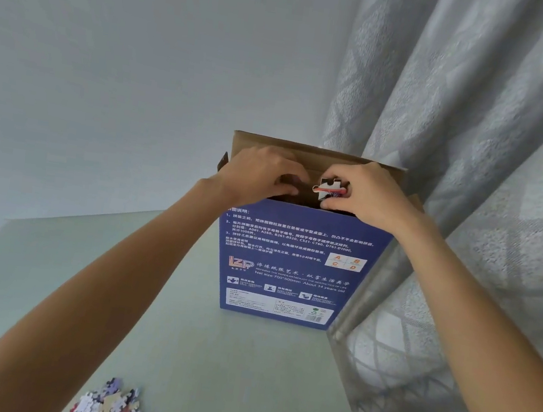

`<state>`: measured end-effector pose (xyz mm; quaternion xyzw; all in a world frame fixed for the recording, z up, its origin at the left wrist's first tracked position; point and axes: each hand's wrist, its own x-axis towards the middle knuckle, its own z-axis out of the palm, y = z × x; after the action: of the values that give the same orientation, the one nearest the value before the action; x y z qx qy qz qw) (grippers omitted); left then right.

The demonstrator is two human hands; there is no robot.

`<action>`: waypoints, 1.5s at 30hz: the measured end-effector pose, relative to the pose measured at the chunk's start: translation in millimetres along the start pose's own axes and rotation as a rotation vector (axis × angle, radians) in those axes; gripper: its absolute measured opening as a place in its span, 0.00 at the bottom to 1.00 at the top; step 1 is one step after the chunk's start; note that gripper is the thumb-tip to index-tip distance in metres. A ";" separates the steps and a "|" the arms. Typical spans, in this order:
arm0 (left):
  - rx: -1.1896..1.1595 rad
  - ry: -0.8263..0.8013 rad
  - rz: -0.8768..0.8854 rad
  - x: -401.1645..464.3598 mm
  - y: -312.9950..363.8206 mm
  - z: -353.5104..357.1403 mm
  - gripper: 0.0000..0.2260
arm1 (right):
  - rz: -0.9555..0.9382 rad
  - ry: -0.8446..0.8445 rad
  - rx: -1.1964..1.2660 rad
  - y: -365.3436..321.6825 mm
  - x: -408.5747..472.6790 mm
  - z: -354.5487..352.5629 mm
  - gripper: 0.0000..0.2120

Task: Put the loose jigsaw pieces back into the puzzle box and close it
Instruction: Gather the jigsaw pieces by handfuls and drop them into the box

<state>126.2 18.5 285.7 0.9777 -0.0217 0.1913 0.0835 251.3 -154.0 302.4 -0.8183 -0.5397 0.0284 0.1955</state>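
While your right hand pinches a jigsaw piece right over the open mouth of the upright puzzle box, your left hand curls into that mouth beside it; what it grips is hidden. Drop straight down; the loose pile waits near your left arm on the tabletop. Box reads "LZP", "Net size:700*500mm".

Puzzle box: blue printed face, white text, orange logo and lettering; inner flaps plain brown card. Held jigsaw piece: white and black with a red streak. Loose pieces: white, lilac, dark blue, apparently some red. Table: pale green. Curtain: grey, diamond-patterned.
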 end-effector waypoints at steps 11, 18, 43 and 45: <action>-0.001 0.015 -0.026 -20.3 6.2 0.6 0.10 | -0.022 0.112 -0.020 -12.5 -5.3 -0.9 0.09; 0.051 0.647 0.012 -75.0 22.3 7.2 0.05 | -0.326 0.627 -0.113 -43.8 -32.3 46.3 0.07; -0.216 -0.570 -1.190 -489.5 120.6 170.7 0.56 | -0.258 -0.806 -0.231 -194.3 -246.5 393.6 0.56; -0.195 -0.589 -1.137 -490.5 122.2 174.7 0.57 | -0.261 -0.789 -0.207 -196.2 -247.2 395.3 0.56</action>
<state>-272.3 -126.6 -40.1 0.8361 0.4602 -0.1621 0.2509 -124.4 -193.9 -33.9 -0.6851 -0.6720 0.2600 -0.1072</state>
